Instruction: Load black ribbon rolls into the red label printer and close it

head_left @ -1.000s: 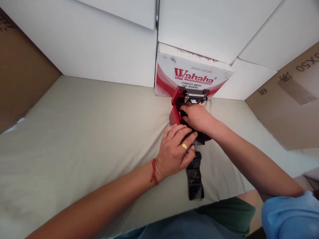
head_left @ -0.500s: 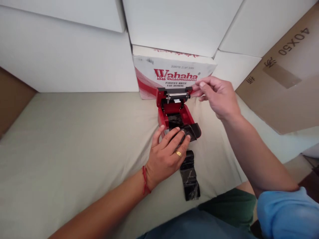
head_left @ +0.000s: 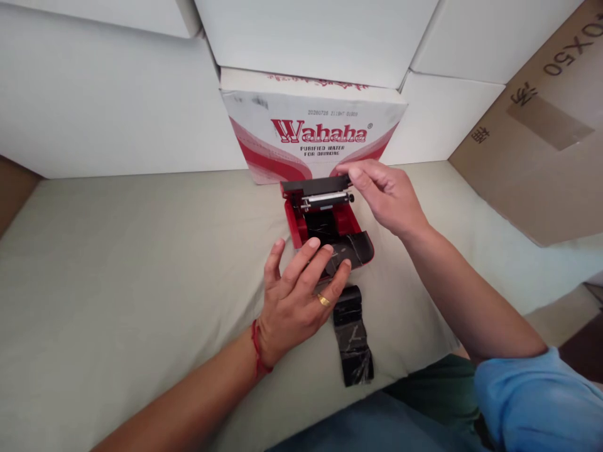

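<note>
In the head view, a small red and black device (head_left: 348, 221) sits on the pale cloth (head_left: 164, 270), just in front of the Wahaha carton (head_left: 320, 119); its lid (head_left: 315, 186) is tilted up, with a roller (head_left: 330, 203) on the underside, and a black strip (head_left: 353, 342) lies in the compartment, over the front lip (head_left: 362, 246) and on the cloth toward the person. The left hand (head_left: 294, 307) has its fingers spread, tips resting on the strip at the lip and pinching nothing; the right hand (head_left: 391, 194) has thumb and forefinger at the lid's right corner, though from this angle I cannot tell whether they pinch it or only touch it. The main risk, I judge, is the strip going crooked; light, uneven pressure from the spread fingertips would let it slide sideways, and a lowered lid could then crease it under the roller. Fingertips so near the lip could be nipped if the lid dropped; a one-cornered push might also twist the device on the loose cloth.
</note>
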`<state>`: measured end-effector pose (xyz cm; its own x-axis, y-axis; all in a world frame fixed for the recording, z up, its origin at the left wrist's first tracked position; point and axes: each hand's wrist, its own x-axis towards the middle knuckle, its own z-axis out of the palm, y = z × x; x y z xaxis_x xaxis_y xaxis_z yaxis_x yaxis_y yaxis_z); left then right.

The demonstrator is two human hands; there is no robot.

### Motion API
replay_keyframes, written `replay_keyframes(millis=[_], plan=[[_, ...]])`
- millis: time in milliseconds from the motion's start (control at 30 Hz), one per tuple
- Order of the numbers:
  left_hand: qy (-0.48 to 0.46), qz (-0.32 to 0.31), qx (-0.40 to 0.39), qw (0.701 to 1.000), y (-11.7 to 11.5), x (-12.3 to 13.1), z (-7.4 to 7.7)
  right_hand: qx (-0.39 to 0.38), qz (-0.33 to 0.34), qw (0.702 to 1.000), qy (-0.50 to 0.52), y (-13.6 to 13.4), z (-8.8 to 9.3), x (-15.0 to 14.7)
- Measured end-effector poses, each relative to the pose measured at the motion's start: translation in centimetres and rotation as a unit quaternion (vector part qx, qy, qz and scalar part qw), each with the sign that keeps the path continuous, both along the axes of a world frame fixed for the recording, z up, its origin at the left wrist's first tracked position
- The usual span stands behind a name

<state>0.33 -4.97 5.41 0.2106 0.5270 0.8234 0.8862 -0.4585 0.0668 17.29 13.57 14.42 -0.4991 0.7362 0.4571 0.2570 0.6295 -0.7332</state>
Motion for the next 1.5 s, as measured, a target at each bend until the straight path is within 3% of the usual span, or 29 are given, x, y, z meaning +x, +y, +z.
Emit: replay_keyframes(millis=[133,333,467,567,667,733,833,1000,1233,1333,1500], plan=[[-0.010,0.018,0.013,1.000,0.0,0.1,-0.1,0.041,0.005,0.998,-0.041,-2.8,-0.3,1.4],[-0.012,-0.005,-0.018,1.000,-0.1,-0.3,-0.4,0.052,0.007,0.987,-0.151,-6.8,-3.3,3.8],[-0.127,-0.064,-0.056,0.988,0.3,-1.6,-0.2,0.062,0.006,0.992,-0.108,-7.5,-4.8,4.0],[-0.311,-0.045,-0.134,0.940,1.4,-3.3,-0.6,0.057,0.002,0.996,-0.062,-7.5,-5.2,3.5],[-0.471,-0.063,-0.247,0.845,2.6,-4.8,-1.8,0.049,-0.006,0.998,-0.041,-7.7,-5.1,3.3],[-0.508,-0.118,-0.297,0.800,3.1,-5.3,-2.3,0.047,-0.005,0.998,-0.042,-8.0,-4.7,3.4],[-0.512,-0.197,-0.328,0.769,3.4,-5.1,-2.1,0.078,-0.001,0.995,-0.060,-8.8,-3.9,4.0],[-0.501,-0.219,-0.327,0.771,3.6,-4.6,-1.5,0.173,0.028,0.982,-0.072,-10.8,-3.8,5.1],[-0.491,-0.219,-0.322,0.779,4.4,-4.4,-3.4,0.183,0.021,0.981,-0.065,-12.6,-5.3,5.3],[-0.494,-0.235,-0.303,0.781,4.8,-4.2,-4.3,0.176,0.038,0.981,-0.077,-12.1,-3.9,5.1],[-0.505,-0.265,-0.292,0.768,5.3,-4.2,-5.4,0.094,0.016,0.983,-0.156,-9.0,0.7,3.2]])
